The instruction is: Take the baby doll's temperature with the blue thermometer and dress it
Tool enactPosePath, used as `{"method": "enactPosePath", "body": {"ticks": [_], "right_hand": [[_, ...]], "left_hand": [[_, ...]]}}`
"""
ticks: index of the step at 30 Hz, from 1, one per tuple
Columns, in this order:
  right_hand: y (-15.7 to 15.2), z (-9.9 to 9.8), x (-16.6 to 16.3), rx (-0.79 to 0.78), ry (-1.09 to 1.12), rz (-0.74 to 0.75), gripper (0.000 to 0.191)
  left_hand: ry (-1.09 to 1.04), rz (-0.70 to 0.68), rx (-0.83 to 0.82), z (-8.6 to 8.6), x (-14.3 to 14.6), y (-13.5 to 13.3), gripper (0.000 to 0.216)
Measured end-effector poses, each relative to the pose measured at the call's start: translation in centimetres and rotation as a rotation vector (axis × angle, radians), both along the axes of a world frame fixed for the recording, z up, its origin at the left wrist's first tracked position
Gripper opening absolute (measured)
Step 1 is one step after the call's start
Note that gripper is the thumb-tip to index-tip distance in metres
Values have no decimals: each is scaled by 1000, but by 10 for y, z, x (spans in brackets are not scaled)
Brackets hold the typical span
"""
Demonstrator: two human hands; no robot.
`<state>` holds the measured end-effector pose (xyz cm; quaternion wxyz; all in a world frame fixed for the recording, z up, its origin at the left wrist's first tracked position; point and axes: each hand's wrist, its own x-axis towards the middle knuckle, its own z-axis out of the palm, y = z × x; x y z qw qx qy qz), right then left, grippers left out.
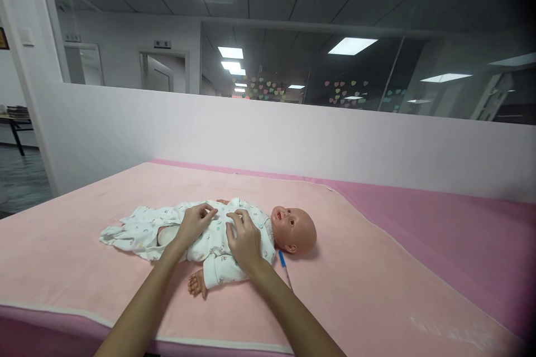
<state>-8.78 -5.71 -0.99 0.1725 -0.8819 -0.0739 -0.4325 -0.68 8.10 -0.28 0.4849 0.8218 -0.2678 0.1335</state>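
A baby doll (293, 228) lies on its back on a pink blanket (355, 268), head to the right. It wears a white printed romper (142, 231). My left hand (193, 224) rests on the romper at the doll's belly, fingers curled and pinching the cloth. My right hand (245, 240) lies on the doll's chest, fingers bent and pressing on the cloth near the front opening. The doll's bare hand (196, 284) sticks out of the sleeve toward me.
A blue-capped pen or thermometer (285, 269) lies on the blanket just right of my right forearm. The blanket covers a darker pink mattress (452, 217). A low white partition wall (293, 139) with glass above runs behind the bed.
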Motion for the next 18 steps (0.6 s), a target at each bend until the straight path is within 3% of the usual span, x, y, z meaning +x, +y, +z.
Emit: {"method": "enactPosePath", "body": {"ticks": [5, 8, 11, 14, 16, 18], "right_hand": [[-18, 9, -49, 113, -42, -61, 19], [-44, -13, -95, 174, -5, -356, 22], [-71, -43, -131, 3, 140, -583, 22], [-87, -64, -150, -167, 275, -610, 21], [-90, -69, -156, -186, 339, -588, 23], [-89, -65, -159, -94, 385, -582, 25]], "left_hand": [[-149, 271, 305, -5, 4, 7, 35], [-265, 355, 400, -8, 4, 8, 35], [-427, 440, 345, -8, 1, 5, 29], [-612, 517, 183, -6, -1, 2, 24], [-720, 528, 100, -5, -1, 1, 23], [-790, 514, 52, -5, -2, 1, 22]]}}
